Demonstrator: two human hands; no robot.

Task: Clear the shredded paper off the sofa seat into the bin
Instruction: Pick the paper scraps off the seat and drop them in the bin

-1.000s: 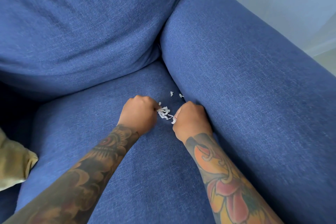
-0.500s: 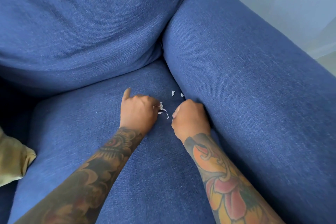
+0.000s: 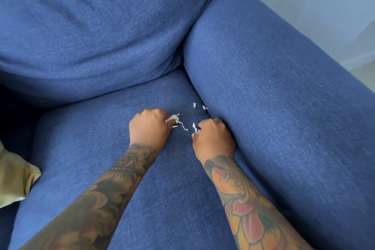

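Both fists rest on the blue sofa seat (image 3: 85, 152) near the armrest. My left hand (image 3: 150, 129) is closed on a small clump of white shredded paper (image 3: 175, 119), with thin strips trailing out to its right. My right hand (image 3: 213, 138) is closed too, and a few white shreds (image 3: 194, 128) stick out at its thumb side. Two tiny loose paper scraps (image 3: 194, 105) lie on the seat just beyond the hands, one of them (image 3: 205, 107) against the armrest seam. No bin is in view.
A big blue back cushion (image 3: 97, 32) fills the top left. The wide blue armrest (image 3: 274, 91) runs along the right, with a pale wall (image 3: 324, 2) behind it. An olive-green cushion corner (image 3: 16, 176) pokes in at the left edge.
The single clump between my hands has been split: each fist now holds part of it. My hands have drawn slightly apart, and my left little finger, raised half a second ago, has curled in.
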